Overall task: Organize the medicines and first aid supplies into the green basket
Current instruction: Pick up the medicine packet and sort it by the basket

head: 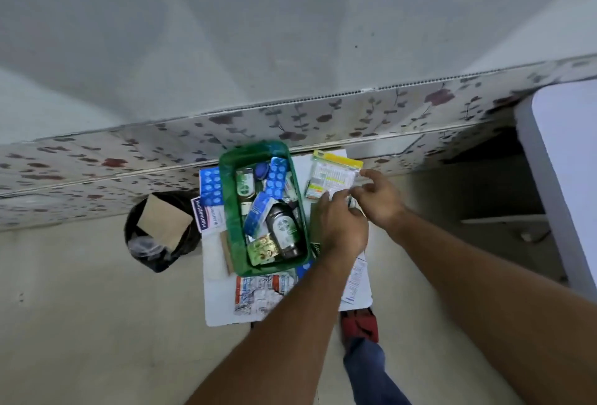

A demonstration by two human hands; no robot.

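Observation:
The green basket [231, 211] stands on a small white table [216, 307] and holds dark bottles [284, 230], blue blister packs [277, 175] and a green-gold strip [263, 248]. Right of the basket lies a clear pouch with a yellow top [336, 172]. My right hand [378, 198] pinches the pouch's near right corner. My left hand [342, 227] rests back-up at the pouch's near edge, over a dark green packet [315, 244]; its curled fingers are hidden. Another blue blister pack [210, 186] and a Hansaplast box [206, 217] lie left of the basket. Red-and-white strips [258, 291] lie in front.
A printed leaflet [357, 285] lies under my left forearm. A black bin bag with cardboard in it [161, 227] sits on the floor to the left. A floral wall panel [323, 120] runs behind. A white table [565, 178] stands at right. My red shoe [360, 324] shows below the small table.

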